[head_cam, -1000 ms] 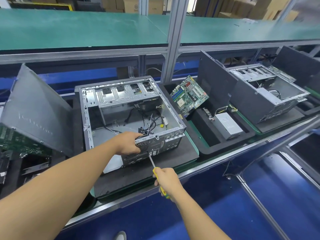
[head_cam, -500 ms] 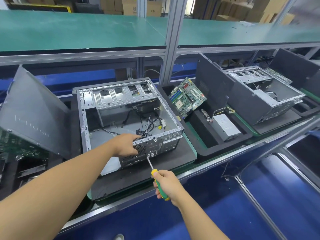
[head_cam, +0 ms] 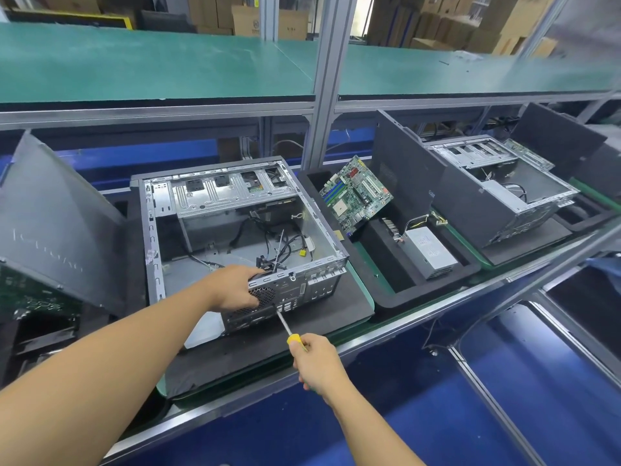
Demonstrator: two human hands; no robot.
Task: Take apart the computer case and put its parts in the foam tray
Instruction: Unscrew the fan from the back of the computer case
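While my left fingers (head_cam: 250, 274) clasp the rear edge of the computer case (head_cam: 235, 196), my right fingers (head_cam: 298, 348) tight around the screwdriver (head_cam: 285, 325).

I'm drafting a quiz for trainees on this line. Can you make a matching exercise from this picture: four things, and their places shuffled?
1 motherboard
2 power supply
3 screwdriver
4 left hand

A held in the right hand
B lying flat in the foam tray
C gripping the computer case's rear edge
D leaning tilted in the foam tray

Pairs: 1-D, 2-B, 3-A, 4-C
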